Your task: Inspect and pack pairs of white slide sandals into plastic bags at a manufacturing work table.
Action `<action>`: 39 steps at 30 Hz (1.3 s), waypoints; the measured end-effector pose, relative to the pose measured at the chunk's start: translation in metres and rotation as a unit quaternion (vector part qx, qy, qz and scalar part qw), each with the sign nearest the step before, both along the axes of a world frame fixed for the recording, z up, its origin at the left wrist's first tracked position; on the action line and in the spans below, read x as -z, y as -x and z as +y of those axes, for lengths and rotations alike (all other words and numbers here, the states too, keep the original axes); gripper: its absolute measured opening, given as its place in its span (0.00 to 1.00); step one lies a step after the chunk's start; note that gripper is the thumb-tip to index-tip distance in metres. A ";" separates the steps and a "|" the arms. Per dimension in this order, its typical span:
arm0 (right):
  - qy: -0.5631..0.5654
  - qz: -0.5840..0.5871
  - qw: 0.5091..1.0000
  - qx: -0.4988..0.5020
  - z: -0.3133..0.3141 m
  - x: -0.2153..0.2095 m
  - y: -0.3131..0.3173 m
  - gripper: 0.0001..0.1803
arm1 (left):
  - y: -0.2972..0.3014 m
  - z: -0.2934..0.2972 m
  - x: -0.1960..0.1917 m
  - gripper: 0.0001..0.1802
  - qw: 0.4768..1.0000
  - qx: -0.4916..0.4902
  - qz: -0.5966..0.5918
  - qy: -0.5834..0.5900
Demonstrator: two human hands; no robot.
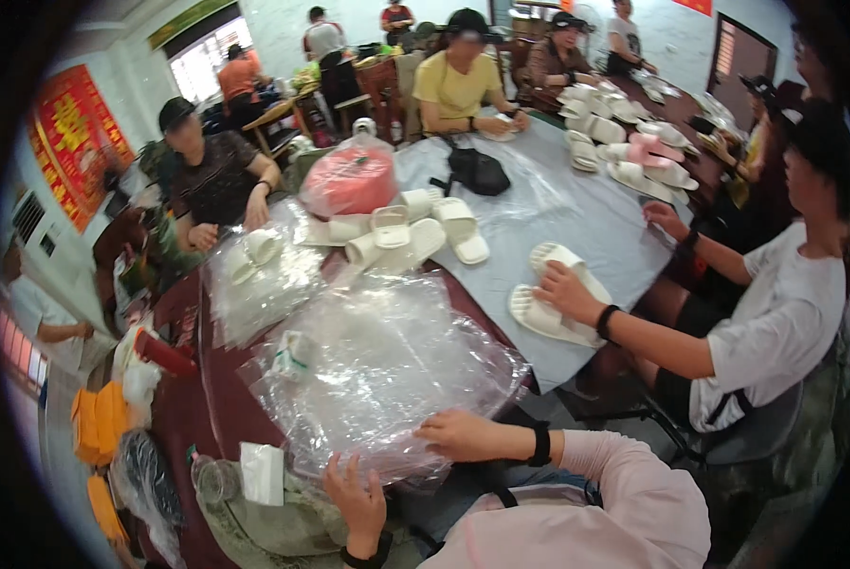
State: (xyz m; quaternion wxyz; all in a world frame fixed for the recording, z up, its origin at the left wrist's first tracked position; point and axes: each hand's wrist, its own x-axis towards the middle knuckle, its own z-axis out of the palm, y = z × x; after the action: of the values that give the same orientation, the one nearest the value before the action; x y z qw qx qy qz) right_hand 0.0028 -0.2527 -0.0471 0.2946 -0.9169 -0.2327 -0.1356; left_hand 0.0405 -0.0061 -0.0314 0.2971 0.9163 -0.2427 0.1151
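Note:
A stack of clear plastic bags [387, 365] lies crinkled and shiny on the table in front of me. My right hand [467, 436] is at its near right edge, fingers bent and closed on the plastic. My left hand [356, 498] is beside the near edge of the stack, fingers apart and pointing up, with nothing seen in it. On top of the bags, toward the left, sits a small white packet with green marks [295, 356]. Beyond the stack lie several cream slippers [415, 242], partly overlapping one another.
On the right, a co-worker's hand [567, 289] rests on a pair of cream slippers [548, 318]. More slippers [624, 142] are heaped at the far right. A bagged pink bundle [351, 178] and a black bag [478, 171] lie beyond. White tissues [262, 472] are near my left hand.

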 end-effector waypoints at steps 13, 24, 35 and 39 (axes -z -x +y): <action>0.091 0.080 0.859 0.498 -0.159 -0.003 0.033 0.16 | -0.033 -0.057 0.031 0.22 0.973 0.133 0.025 -0.185; 0.082 0.045 0.832 0.547 -0.262 0.053 0.002 0.28 | -0.031 -0.070 0.028 0.25 0.971 0.136 0.055 -0.191; -0.042 -0.010 0.768 0.638 -0.268 0.044 -0.029 0.13 | -0.050 -0.062 0.037 0.27 0.971 0.167 0.087 -0.147; -0.393 -0.103 0.807 0.429 -0.217 -0.015 -0.010 0.13 | -0.051 -0.046 0.032 0.25 0.964 0.109 -0.007 -0.240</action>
State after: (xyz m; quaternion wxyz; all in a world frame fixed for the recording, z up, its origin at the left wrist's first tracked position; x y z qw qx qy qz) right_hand 0.0124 -0.4700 -0.0325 0.5161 -0.7099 0.2285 -0.4212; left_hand 0.0918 -0.0517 -0.0632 0.0772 0.9279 -0.3638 0.0263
